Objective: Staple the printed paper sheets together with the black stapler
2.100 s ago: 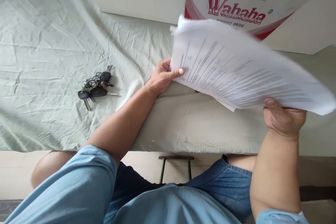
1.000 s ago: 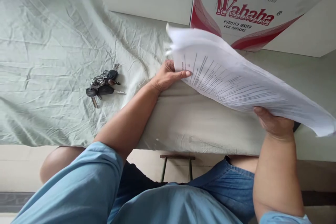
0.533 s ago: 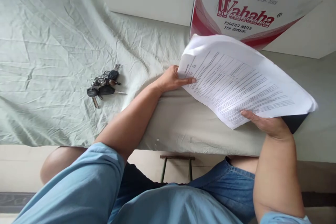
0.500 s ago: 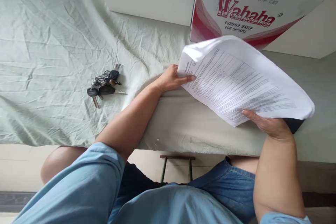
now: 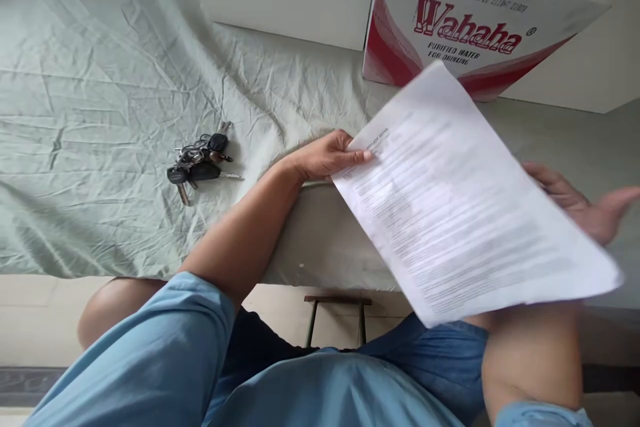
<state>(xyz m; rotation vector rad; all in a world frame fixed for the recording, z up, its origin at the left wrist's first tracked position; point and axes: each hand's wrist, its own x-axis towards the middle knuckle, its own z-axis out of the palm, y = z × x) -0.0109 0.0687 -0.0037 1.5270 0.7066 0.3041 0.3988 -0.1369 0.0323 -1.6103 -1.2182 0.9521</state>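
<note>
Left hand [image 5: 327, 157] pinched the printed sheet [image 5: 465, 200] at its corner. Right hand [image 5: 583, 203] lay open behind it, holding nothing. Keys [image 5: 200, 161] rested nearby on the bedsheet [image 5: 100, 113].

We see even, soft daylight w/ no hard shadows and no glare. Motion blur smears the printed sheet [image 5: 465, 200] and the right hand [image 5: 583, 203]; its text is unreadable. The left hand [image 5: 325, 157], keys [image 5: 200, 161] and creased cloth [image 5: 100, 113] are sharp. Wide-angle bending shows at frame edges, e.g. the carton [image 5: 475, 20].
</note>
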